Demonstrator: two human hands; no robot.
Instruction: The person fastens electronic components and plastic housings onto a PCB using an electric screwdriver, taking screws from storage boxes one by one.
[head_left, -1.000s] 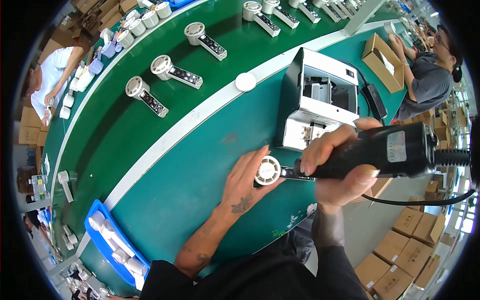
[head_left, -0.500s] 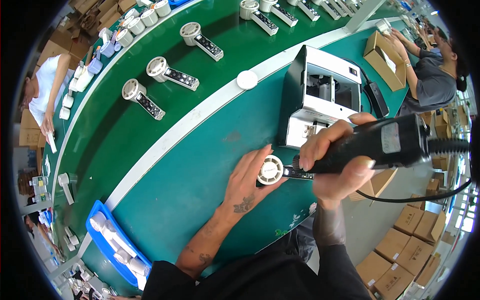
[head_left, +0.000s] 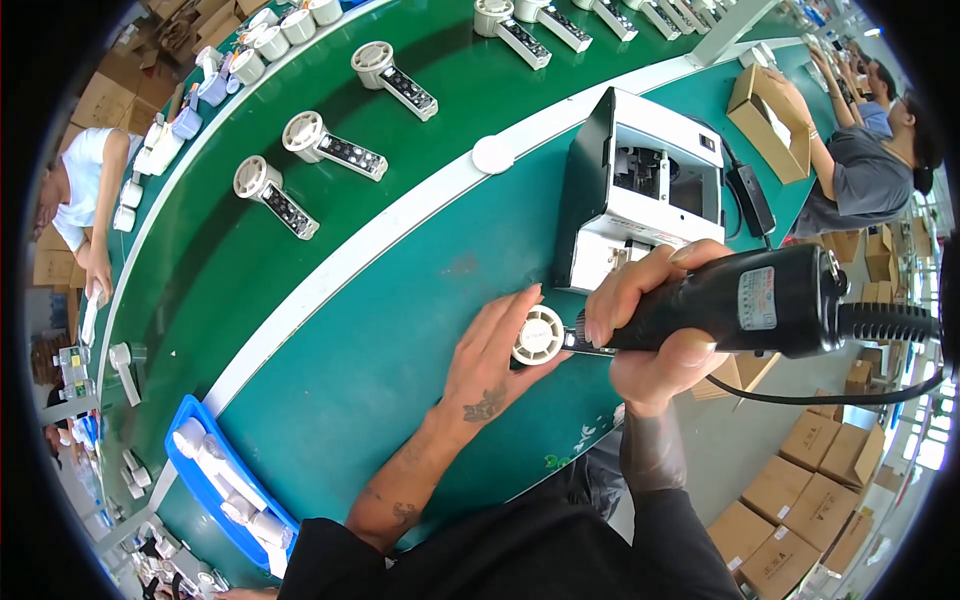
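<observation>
A pale label [head_left: 757,298] with tiny print sits on the black power tool [head_left: 690,308]; small print marks the round white head [head_left: 538,336]. At right, cardboard boxes [head_left: 828,508] bear dark print and white stickers [head_left: 782,512], too small to make out.

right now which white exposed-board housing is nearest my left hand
The housing your left hand cups, beside the black corded power tool; the other such housings lie on the conveyor.

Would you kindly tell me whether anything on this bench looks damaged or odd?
The bench has a reddish smudge left of the white machine and pale blotches near the bench's front edge, odd against the plain green; whether stain or wear, I can't tell.
</observation>
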